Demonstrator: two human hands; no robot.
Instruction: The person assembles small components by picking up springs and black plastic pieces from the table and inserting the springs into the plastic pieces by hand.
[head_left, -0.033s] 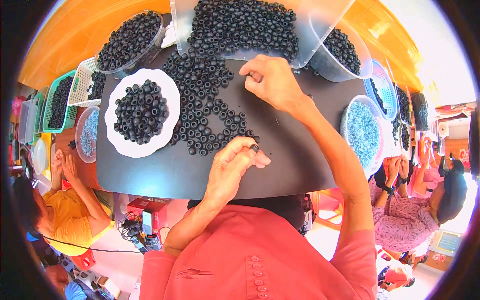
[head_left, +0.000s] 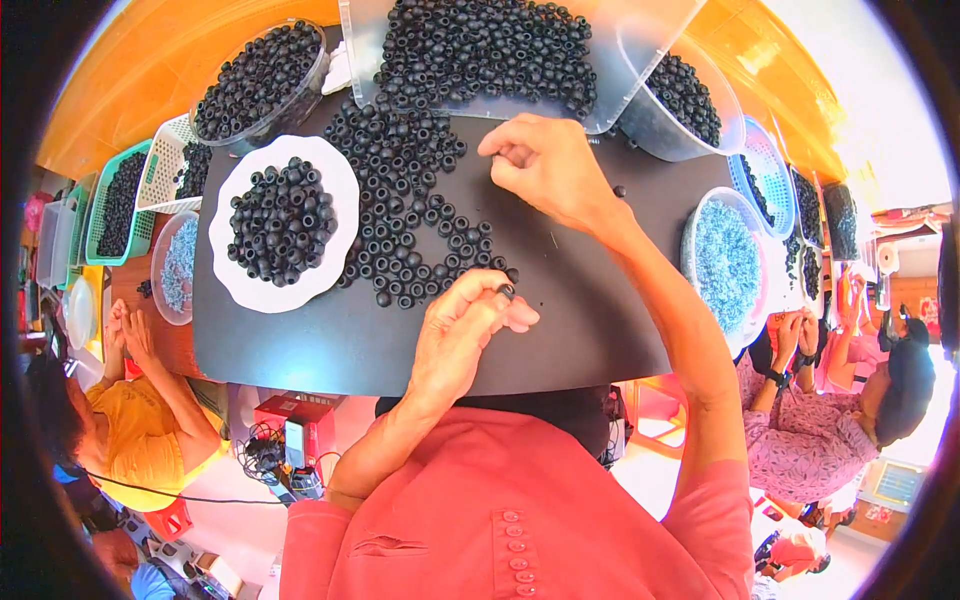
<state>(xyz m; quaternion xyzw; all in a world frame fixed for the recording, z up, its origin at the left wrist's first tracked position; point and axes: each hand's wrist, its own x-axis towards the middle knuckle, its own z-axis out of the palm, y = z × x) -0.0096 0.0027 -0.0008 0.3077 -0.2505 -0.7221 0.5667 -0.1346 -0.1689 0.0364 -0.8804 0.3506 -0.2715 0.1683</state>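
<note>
My left hand point(head_left: 455, 335) is over the near middle of the dark table, thumb and forefinger pinching one small black ring-shaped bead point(head_left: 506, 291). My right hand point(head_left: 550, 170) is farther off, in front of the clear tub, its fingers curled into a pinch. Whatever its fingertips hold, if anything, is hidden. Loose black beads point(head_left: 405, 225) with round holes spread over the table left of both hands. Beside them a white scalloped plate point(head_left: 232, 275) carries a heap of the same beads point(head_left: 283, 222). One single bead point(head_left: 619, 191) lies just right of my right wrist.
A clear tub point(head_left: 360, 60) of black beads tips toward the table at the back. Round clear bowls point(head_left: 318, 80) of beads flank it. A bowl point(head_left: 690, 240) of blue pieces stands right, another point(head_left: 160, 270) left. People work with their hands on both sides.
My right hand has shifted very slightly, and the dark bit that showed between its fingers is no longer visible. The single bead by my right wrist shows more fully. My left hand barely moved.
</note>
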